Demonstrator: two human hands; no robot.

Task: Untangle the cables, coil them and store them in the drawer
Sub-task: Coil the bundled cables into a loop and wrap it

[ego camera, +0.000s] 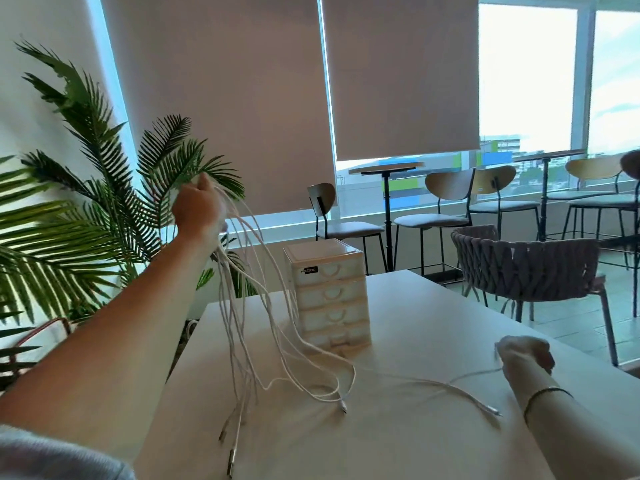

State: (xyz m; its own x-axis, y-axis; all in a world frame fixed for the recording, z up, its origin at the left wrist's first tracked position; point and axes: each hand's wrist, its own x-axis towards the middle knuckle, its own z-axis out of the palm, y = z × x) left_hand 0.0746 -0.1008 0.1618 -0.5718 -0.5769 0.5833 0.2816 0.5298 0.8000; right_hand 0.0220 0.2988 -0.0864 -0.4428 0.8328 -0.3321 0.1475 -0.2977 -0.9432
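Observation:
My left hand [197, 209] is raised high over the table's left side and grips a bunch of several white cables [249, 306]. The strands hang down in long loops, and their plug ends lie on the white table [398, 445]. One cable [433, 384] runs flat across the tabletop to my right hand [524, 355], which is curled and pinches its end low near the table's right edge. A small white drawer unit [329, 292] with several shut drawers stands upright behind the hanging cables.
A large palm plant [86, 209] fills the left side behind my raised arm. A woven chair [526, 268] stands at the table's far right corner. Stools and high tables [388, 168] line the windows.

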